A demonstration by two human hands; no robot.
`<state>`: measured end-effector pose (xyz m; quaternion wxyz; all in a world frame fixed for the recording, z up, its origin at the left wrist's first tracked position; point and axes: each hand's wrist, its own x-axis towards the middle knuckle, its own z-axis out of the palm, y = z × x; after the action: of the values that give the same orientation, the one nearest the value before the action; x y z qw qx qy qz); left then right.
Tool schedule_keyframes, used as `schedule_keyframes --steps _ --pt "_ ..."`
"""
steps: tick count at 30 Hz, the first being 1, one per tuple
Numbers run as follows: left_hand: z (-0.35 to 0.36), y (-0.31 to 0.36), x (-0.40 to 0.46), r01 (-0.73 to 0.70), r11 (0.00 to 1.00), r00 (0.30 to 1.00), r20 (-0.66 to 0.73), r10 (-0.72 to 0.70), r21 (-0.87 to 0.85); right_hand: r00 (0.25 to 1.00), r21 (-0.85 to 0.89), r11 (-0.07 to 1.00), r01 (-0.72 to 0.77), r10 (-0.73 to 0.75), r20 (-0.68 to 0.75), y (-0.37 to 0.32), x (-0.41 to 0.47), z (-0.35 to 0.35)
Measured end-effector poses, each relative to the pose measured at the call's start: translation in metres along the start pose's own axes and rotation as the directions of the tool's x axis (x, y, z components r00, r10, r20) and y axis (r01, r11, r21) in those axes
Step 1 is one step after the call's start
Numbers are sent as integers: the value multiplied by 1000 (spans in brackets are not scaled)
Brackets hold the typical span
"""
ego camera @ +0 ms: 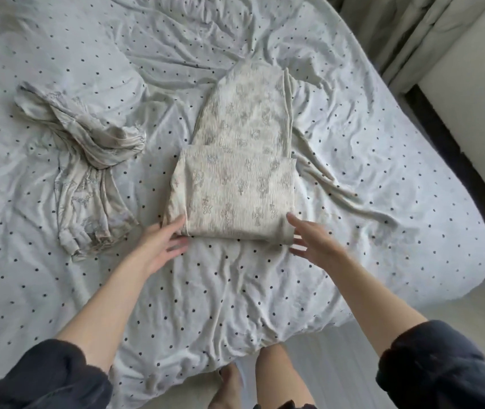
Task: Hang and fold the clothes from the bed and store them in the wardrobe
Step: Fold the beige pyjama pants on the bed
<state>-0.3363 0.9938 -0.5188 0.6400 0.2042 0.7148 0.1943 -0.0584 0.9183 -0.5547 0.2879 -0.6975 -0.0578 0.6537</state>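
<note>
A beige patterned garment lies on the bed, its near part folded back over itself into a rectangle. My left hand sits at the fold's near left corner, fingers spread and touching the cloth edge. My right hand is at the near right corner, fingers straight and touching the edge. A second beige garment lies crumpled on the bed to the left, untouched.
The bed is covered by a wrinkled white sheet with dark dots. Its right edge drops to a pale floor. A dark strip and a light wall panel stand at the far right.
</note>
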Motion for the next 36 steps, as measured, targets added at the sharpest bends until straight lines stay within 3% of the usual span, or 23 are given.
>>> schedule_keyframes --steps 3,6,12,16,21,24,27,29,32,34,36 --pt "5 2 7 0 990 1000 20 3 -143 1000 73 997 -20 19 3 -2 6 7" --pt "12 6 2 24 982 1000 16 -21 -188 996 130 991 13 -2 -84 -1 6 14" --pt "-5 -2 -31 54 997 996 77 -50 -49 992 108 991 81 -69 -110 21 -34 14" --pt "-32 -27 -59 164 976 963 189 -190 142 998 60 998 -28 32 -60 63 -72 -1" --pt "-51 -31 -87 201 953 915 304 -266 228 985 38 984 -175 174 23 92 -110 -11" --pt "-46 -7 -96 156 968 911 350 -217 196 981 87 979 -186 181 67 77 -121 -18" --pt "-22 30 -96 63 998 921 385 -62 10 992 209 976 -63 38 122 37 -120 -23" --pt "1 58 -91 -72 989 920 375 115 -129 980 413 908 74 -142 137 3 -115 -24" --pt "29 82 -71 -264 926 917 227 327 -269 941 634 744 212 -330 73 -35 -99 -27" --pt "38 74 -52 -362 928 925 90 370 -91 951 554 790 261 -308 -8 -40 -79 -28" --pt "46 52 -30 -287 950 957 -3 290 127 975 335 915 223 -214 -67 -34 -53 -30"
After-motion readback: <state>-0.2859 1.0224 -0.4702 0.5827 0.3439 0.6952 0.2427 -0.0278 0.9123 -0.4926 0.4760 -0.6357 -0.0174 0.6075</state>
